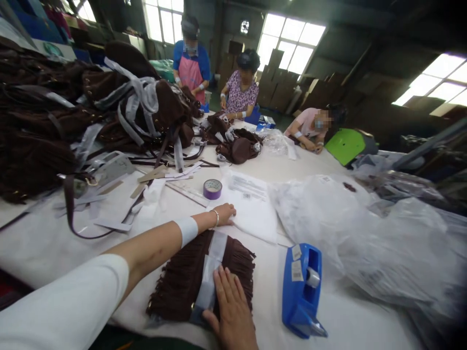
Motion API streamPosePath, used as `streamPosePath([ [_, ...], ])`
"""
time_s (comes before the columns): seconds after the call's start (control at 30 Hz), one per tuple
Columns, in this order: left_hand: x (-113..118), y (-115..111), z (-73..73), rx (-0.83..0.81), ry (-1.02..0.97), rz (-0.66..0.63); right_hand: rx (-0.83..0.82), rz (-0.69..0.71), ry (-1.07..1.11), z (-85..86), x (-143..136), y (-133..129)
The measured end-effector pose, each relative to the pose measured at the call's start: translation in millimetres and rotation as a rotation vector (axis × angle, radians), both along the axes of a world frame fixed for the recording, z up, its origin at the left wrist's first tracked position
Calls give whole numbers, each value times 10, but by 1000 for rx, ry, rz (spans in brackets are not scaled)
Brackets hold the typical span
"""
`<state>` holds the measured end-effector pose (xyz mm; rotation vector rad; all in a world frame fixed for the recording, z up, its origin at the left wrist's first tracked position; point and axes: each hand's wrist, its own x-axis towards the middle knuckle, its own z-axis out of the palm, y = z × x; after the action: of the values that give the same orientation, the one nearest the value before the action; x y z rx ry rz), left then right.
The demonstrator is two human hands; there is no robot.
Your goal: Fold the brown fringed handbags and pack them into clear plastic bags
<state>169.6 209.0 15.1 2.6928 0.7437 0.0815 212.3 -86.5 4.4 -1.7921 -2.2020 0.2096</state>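
Observation:
A dark brown fringed bag [182,284] lies flat on the white table, with a translucent wrapped strip [209,274] running across its middle. My right hand [233,308] rests on the bag's right side and the strip, fingers stretched out. Beyond the bag, my left hand [226,214] has its fingers bent down at the left edge of a stack of white plastic bags [251,204] with printed text. What its fingertips hold, if anything, is hidden. Just behind it sits a roll of purple tape [212,189].
On the right stands a blue tape dispenser [302,291], with crumpled clear plastic [365,233] behind it. Brown bags [146,112] are heaped at the left, near paper strips and a loose strap [71,209]. Three people work around the table's far side.

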Motion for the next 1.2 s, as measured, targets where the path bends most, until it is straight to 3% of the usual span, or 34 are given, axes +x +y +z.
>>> streamPosePath([
  [0.1, 74, 150, -69, -20, 66, -14, 9, 8, 33, -35, 12, 11],
  [0.27, -40, 238, -71, -71, 90, -35, 8, 29, 79, -115, 27, 33],
  [0.5, -52, 249, -164, -118, 71, 164, 145, 38, 137, -285, 75, 89],
  [0.57, -63, 256, -189, -120, 45, 200, 170, 83, 146, -236, 159, 110],
  [0.67, -103, 273, -219, -118, 7, 240, 154, 76, 179, 24, 324, 188],
  [0.77, -132, 287, -241, -129, -34, 243, 95, -120, 333, 364, 462, 432],
  [0.87, -135, 292, -252, -169, -79, 199, 84, -237, 532, 516, 576, 896],
  [1.03, -164, 303, -253, -274, -145, 144, 71, -304, 564, 264, 824, 1637],
  [1.2, -160, 274, -218, -302, -207, 247, 47, -431, 630, 79, 944, 1792],
])
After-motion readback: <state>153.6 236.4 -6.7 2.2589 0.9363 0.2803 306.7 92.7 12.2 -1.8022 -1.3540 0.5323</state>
